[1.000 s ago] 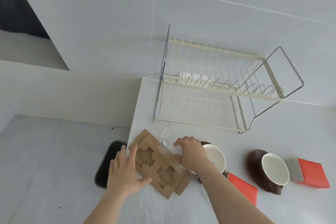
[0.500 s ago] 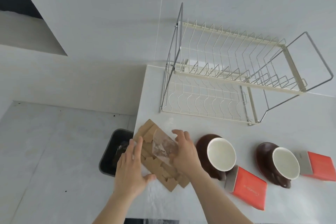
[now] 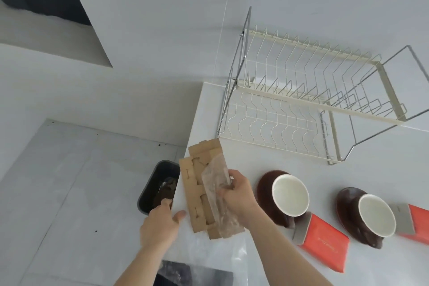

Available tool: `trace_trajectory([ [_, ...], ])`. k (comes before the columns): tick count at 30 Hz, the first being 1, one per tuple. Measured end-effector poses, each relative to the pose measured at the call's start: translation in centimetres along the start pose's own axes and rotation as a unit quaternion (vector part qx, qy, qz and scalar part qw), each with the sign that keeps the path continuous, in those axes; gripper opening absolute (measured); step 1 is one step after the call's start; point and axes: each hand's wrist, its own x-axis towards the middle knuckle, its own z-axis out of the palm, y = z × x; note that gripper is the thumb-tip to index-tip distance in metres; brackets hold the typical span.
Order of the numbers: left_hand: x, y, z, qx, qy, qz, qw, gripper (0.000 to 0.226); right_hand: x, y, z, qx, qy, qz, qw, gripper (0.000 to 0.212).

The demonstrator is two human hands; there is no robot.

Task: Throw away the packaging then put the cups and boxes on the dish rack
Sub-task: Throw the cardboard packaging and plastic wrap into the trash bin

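Observation:
My right hand (image 3: 236, 195) grips the packaging: folded brown cardboard inserts (image 3: 197, 190) with a clear plastic wrap (image 3: 217, 183) pressed on top, raised at the counter's left edge. My left hand (image 3: 160, 223) hovers just left of the cardboard, fingers apart, holding nothing. Two brown cups with white insides lie on the counter, one (image 3: 290, 195) beside my right hand, the other (image 3: 376, 213) further right. An orange box (image 3: 322, 241) lies between them and a second orange box (image 3: 417, 223) sits at the right edge. The wire dish rack (image 3: 301, 100) stands behind, with nothing on it.
A dark bin (image 3: 157, 188) sits on the floor below the counter's left edge, with some scraps inside. More clear plastic film (image 3: 218, 260) lies on the counter near my forearms. The white counter (image 3: 278, 160) meets a tiled wall behind the rack.
My right hand has lifted the cardboard and plastic and tilted them more upright near the counter's left edge. My left hand has come off the cardboard and dropped lower left, over the bin side.

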Motion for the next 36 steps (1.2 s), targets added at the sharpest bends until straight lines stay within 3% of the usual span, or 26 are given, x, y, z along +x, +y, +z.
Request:
trace_trajectory([
  [3, -0.7, -0.6, -0.8, -0.001, 0.060, -0.017, 0.998, 0.014, -0.3, 0.0, 1.1, 0.034, -0.017, -0.002, 0.999, 0.038],
  [5, -0.8, -0.9, -1.6, -0.031, 0.077, -0.034, 0.996, 0.010, -0.4, -0.2, 2.0, 0.039, -0.019, -0.011, 0.999, 0.037],
  [8, -0.1, -1.0, -3.9, -0.212, 0.030, -0.063, 0.975, 0.024, -0.4, -0.9, 3.4, 0.026, 0.000, -0.027, 0.999, 0.038],
  [11, 0.2, -0.9, -6.2, -0.416, -0.071, -0.053, 0.905, 0.026, -0.4, -2.4, 4.9, 0.017, 0.018, -0.048, 0.999, 0.037],
  [14, 0.3, -1.3, -6.7, -0.432, -0.072, 0.007, 0.899, 0.032, -0.2, -3.7, 6.8, 0.072, -0.004, -0.035, 0.997, 0.037],
  [18, 0.8, -3.2, -6.3, -0.453, 0.025, 0.020, 0.891, 0.047, 0.2, -4.6, 8.7, 0.119, -0.022, -0.012, 0.993, 0.038],
  [21, 1.8, -5.3, -6.6, -0.461, 0.076, -0.016, 0.884, 0.066, 1.1, -4.9, 10.1, 0.146, -0.033, 0.019, 0.989, 0.037],
  [24, 3.2, -7.2, -6.5, -0.511, 0.066, -0.093, 0.852, 0.068, 2.2, -5.0, 12.3, 0.143, -0.036, 0.052, 0.988, 0.039],
  [26, 4.3, -8.5, -6.2, -0.524, 0.036, -0.125, 0.842, 0.062, 2.8, -5.1, 13.9, 0.114, -0.034, 0.059, 0.991, 0.037],
  [29, 6.1, -10.4, -5.9, -0.500, 0.029, -0.133, 0.855, 0.048, 3.9, -4.8, 16.4, 0.019, 0.007, 0.050, 0.999, 0.027],
  [33, 8.0, -11.3, -5.4, -0.414, 0.073, -0.132, 0.898, 0.025, 5.9, -3.5, 19.7, -0.169, 0.026, 0.028, 0.985, 0.037],
  [36, 9.3, -11.5, -4.4, -0.374, 0.116, -0.121, 0.912, 0.031, 7.4, -2.4, 22.1, -0.290, 0.009, -0.011, 0.957, 0.039],
])
